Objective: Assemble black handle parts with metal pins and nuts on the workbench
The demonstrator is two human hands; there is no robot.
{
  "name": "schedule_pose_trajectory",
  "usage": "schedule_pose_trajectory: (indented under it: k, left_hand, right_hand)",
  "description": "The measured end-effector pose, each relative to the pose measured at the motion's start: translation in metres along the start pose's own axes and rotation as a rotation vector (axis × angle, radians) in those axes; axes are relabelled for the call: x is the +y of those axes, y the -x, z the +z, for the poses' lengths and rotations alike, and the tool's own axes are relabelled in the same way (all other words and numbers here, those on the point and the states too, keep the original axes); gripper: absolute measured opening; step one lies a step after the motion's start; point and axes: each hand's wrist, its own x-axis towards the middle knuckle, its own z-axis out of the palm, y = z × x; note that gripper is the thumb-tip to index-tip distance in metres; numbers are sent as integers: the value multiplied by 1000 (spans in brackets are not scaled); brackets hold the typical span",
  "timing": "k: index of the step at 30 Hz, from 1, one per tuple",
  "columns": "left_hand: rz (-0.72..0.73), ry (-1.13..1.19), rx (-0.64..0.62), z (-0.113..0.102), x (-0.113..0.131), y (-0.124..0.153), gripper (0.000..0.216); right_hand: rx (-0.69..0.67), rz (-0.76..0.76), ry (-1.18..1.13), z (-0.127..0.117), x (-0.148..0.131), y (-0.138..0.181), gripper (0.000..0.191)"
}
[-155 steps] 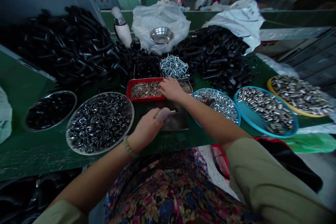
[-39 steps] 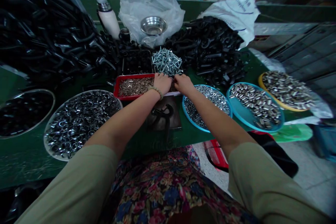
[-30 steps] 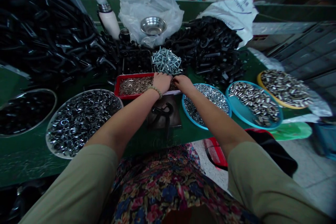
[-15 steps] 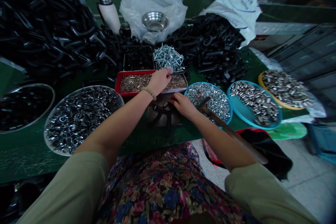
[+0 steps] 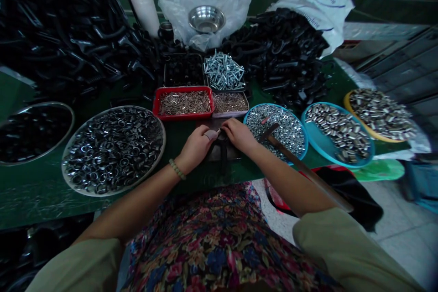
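My left hand (image 5: 199,145), wearing a beaded bracelet, is closed in a pinch over a metal plate (image 5: 234,153). Its fingertips meet a small shiny metal piece (image 5: 219,131), too small to name exactly. Close beside it, my right hand (image 5: 238,134) is also closed, thumb and finger pressed together at that piece; whatever else they grip is hidden. Under the hands lies a black curved part (image 5: 223,155), partly covered by the fingers. Just behind are a red tray (image 5: 183,117) of small metal pins and a pale tray (image 5: 232,114) of similar small pieces.
A hammer (image 5: 290,157) rests across a blue basin (image 5: 305,146) of nuts. Silver screws (image 5: 224,70) stand behind the trays. A round tray (image 5: 162,155) of black rings is at left, a second blue basin (image 5: 367,162) at right. Black parts (image 5: 287,54) are heaped behind.
My left hand has come back from over the trays down to the metal plate, meeting my right hand there. The view has shifted slightly.
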Motion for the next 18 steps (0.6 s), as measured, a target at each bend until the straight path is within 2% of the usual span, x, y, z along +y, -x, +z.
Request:
schedule_pose_trajectory:
  k: [5, 10, 12, 14, 16, 18]
  left_hand:
    - [66, -186, -23, 2, -1, -1, 27]
    - [128, -400, -78, -2, 6, 1, 24]
    - [156, -454, -108, -5, 9, 3, 23]
    - [174, -468, -133, -7, 12, 6, 23]
    - [183, -441, -147, -9, 14, 10, 24]
    - [187, -398, -145, -10, 15, 15, 26]
  right_hand:
    - [-47, -13, 132, -2, -3, 0, 19]
    - [-176, -74, 338, -1, -8, 4, 22]
    - [-205, -105, 307, -3, -10, 3, 23]
    - [-194, -109, 179, -9, -7, 4, 25]
    - [-141, -56, 24, -23, 1, 12, 29]
    - [-33, 63, -18, -42, 16, 34, 33]
